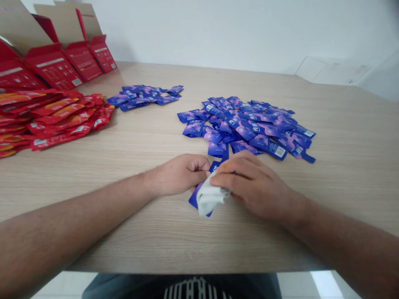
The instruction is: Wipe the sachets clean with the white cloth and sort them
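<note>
A blue sachet (195, 197) lies flat on the wooden table (343, 158) near its front edge. My left hand (179, 174) is curled, its fingertips pinching the sachet's far end. My right hand (249, 182) is closed on a small white cloth (208, 198) and presses it onto the sachet. Just beyond my hands spreads a large pile of blue sachets (249, 126).
A smaller heap of blue sachets (145, 96) lies farther back on the left. A stack of red-orange sachets (52, 118) covers the left side, with several open red cartons (62, 62) behind it. A white wall runs along the far edge.
</note>
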The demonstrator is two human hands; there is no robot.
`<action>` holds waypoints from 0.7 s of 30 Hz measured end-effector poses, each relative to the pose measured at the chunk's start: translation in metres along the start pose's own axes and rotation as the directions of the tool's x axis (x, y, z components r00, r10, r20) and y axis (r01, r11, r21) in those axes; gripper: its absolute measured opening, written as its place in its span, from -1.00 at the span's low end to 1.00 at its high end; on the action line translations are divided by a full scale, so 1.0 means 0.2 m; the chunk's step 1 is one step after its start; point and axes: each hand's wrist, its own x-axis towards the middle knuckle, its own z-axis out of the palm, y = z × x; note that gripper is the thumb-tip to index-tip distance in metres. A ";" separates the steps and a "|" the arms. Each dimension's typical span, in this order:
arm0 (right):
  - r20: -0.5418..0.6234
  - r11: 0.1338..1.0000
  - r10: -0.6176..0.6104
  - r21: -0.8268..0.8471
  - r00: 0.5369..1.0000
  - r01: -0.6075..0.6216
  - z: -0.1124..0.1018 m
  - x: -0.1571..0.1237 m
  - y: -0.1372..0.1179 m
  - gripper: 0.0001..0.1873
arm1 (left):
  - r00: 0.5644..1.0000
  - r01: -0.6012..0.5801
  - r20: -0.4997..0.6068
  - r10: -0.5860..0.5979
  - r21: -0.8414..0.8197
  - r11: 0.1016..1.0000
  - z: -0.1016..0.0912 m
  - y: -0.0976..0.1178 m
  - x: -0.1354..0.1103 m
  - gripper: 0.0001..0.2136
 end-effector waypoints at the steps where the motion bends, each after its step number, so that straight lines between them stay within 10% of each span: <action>1: 0.045 0.999 -0.045 0.027 0.998 0.044 0.00 0.00 -0.01 -0.77 | 1.000 -0.011 0.002 0.011 0.010 1.000 0.00 0.00 0.00 -0.85; 21: 0.071 1.000 0.013 0.020 0.997 -0.015 0.01 0.00 0.01 -0.75 | 1.000 -0.016 -0.020 0.017 0.037 0.999 0.00 0.00 0.00 -0.87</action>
